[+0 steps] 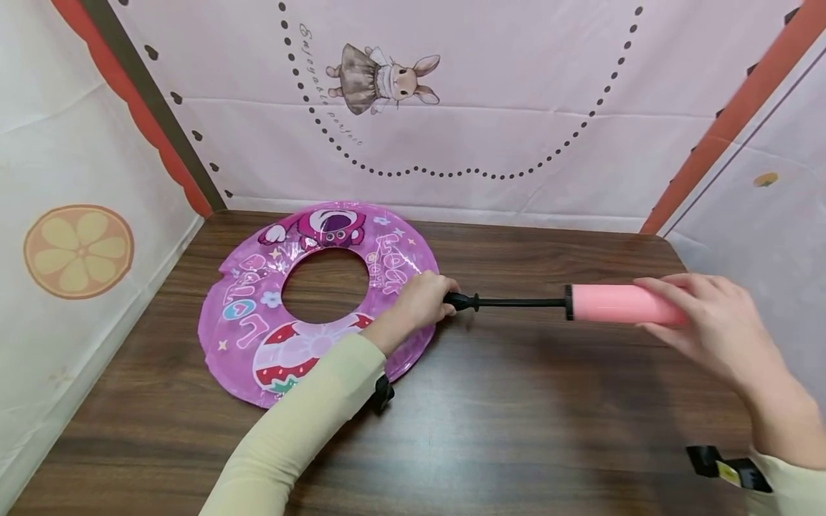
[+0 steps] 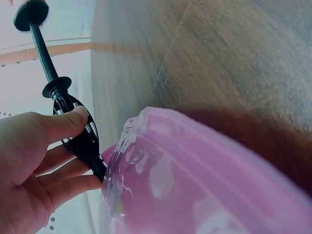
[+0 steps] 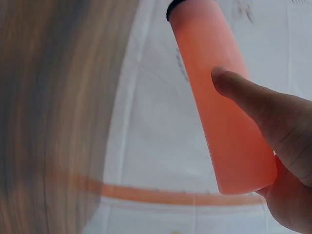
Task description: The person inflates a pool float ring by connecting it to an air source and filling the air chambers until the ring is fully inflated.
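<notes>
The thumb and fingers of the person's left hand (image 1: 419, 297) are pinching a slotted black plastic end piece (image 2: 80, 129), its tip lying right at the edge of a shiny purple ring-shaped vinyl float (image 1: 222, 326); whether the tip is touching the float, the pictures are not letting one tell. From that end piece a thin straight black rod (image 1: 521, 302) is running rightward, away from the float, into a round black collar (image 1: 569, 302) on a smooth pink cylinder (image 1: 619, 304). The right hand (image 1: 723, 322), well to the right of the float, is grasping the cylinder's far end, the thumb lying along its side and the other fingers partly hidden behind it.

The float itself is lying flat on a dark brown wood-grain table (image 1: 516, 444), showing a printed purple bear (image 1: 330, 226) on its far side. A pale yellow sleeve (image 1: 303, 416) is crossing the float's near edge. Beyond the float, a pale pink cloth (image 1: 516, 72) is hanging, showing a printed rabbit (image 1: 383, 79) in a brown skirt.
</notes>
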Tool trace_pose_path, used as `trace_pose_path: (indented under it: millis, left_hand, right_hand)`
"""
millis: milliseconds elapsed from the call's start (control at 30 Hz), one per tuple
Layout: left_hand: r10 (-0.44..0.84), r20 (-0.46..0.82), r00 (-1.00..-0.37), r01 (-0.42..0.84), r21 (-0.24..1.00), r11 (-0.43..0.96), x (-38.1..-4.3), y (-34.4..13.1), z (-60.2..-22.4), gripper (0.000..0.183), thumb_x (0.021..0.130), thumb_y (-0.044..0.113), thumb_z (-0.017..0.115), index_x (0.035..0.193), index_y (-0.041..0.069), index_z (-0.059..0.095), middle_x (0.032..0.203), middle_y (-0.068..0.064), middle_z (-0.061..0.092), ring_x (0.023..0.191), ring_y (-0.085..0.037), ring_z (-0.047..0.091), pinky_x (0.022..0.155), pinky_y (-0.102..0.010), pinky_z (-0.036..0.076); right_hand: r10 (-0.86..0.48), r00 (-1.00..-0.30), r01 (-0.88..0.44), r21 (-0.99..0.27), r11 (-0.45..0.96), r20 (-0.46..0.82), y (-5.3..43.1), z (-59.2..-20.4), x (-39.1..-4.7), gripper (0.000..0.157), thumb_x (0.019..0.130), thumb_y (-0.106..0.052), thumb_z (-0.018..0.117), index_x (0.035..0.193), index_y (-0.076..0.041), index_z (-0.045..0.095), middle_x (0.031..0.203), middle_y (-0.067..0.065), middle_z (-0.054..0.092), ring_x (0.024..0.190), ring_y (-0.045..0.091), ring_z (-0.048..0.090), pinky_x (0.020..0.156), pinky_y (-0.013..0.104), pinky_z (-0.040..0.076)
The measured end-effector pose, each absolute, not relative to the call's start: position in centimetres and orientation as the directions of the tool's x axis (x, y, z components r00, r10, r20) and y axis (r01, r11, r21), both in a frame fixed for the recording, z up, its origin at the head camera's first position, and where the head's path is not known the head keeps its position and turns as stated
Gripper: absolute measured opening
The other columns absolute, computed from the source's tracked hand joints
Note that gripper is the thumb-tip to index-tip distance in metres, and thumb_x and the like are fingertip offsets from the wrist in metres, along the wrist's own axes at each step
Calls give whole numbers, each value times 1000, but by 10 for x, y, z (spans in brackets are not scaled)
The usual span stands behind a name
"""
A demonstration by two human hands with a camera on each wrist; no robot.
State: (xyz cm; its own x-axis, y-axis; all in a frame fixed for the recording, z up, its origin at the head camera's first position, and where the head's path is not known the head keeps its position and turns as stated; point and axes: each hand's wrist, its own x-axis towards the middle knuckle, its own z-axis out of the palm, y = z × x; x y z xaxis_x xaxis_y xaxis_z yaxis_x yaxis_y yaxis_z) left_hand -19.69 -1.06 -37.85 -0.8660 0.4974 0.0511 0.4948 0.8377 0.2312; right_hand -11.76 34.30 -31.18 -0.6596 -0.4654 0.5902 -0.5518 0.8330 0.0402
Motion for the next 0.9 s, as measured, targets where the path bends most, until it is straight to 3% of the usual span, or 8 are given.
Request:
trace_pose_path:
  millis: [233, 333, 400, 467, 800, 900]
  left_hand:
    - [497, 63, -865, 498, 221, 839, -196, -12, -378, 23, 77, 28, 73, 99, 20, 71, 90, 1, 70, 81, -17, 64, 72, -33, 51]
    - [510, 79, -857, 513, 228, 827, -195, -11, -379, 24, 77, 27, 73, 100, 20, 71, 91, 1, 71, 81, -17, 64, 72, -33, 51]
    - [508, 87, -857, 513, 237, 825, -194, -9, -380, 24, 78, 26, 73, 100, 19, 71, 90, 1, 71, 79, -17, 64, 71, -33, 51]
    - [500, 93, -861, 506, 249, 826, -193, -8, -380, 24, 78, 26, 73, 101, 19, 71, 90, 0, 71, 77, -17, 63, 69, -33, 51]
    - [464, 85, -882, 469, 275, 840, -194, -9, -380, 24, 76, 26, 75, 98, 19, 72, 89, 1, 71, 76, -15, 62, 69, -31, 50]
    - [461, 63, -885, 460, 262, 848, -194, -10, -380, 25, 75, 28, 75, 99, 21, 72, 91, 2, 71, 78, -15, 63, 71, -32, 50]
  right_hand:
    - [-523, -578, -609, 95, 787, 627, 316, -326, -128, 68, 87, -66, 31, 104, -10, 65, 87, 18, 60, 75, 42, 53, 60, 57, 38]
    - [-537, -598, -605, 104, 789, 594, 288, -336, -133, 49, 82, -52, 60, 109, -11, 63, 90, 19, 59, 78, 43, 52, 61, 58, 38]
    - [-525, -627, -582, 102, 807, 576, 272, -341, -135, 50, 71, -38, 77, 110, -11, 62, 93, 19, 58, 82, 42, 50, 64, 59, 38]
    - [-515, -632, -568, 107, 816, 579, 260, -343, -137, 57, 57, -21, 85, 109, -10, 62, 94, 18, 58, 83, 41, 49, 66, 58, 37]
    - [-518, -636, -558, 124, 821, 572, 246, -348, -139, 56, 59, -25, 84, 109, -12, 63, 93, 15, 59, 85, 38, 52, 70, 54, 39]
    - [-524, -655, -562, 113, 820, 544, 260, -346, -136, 52, 74, -48, 71, 113, -13, 62, 93, 15, 61, 86, 39, 54, 71, 55, 41]
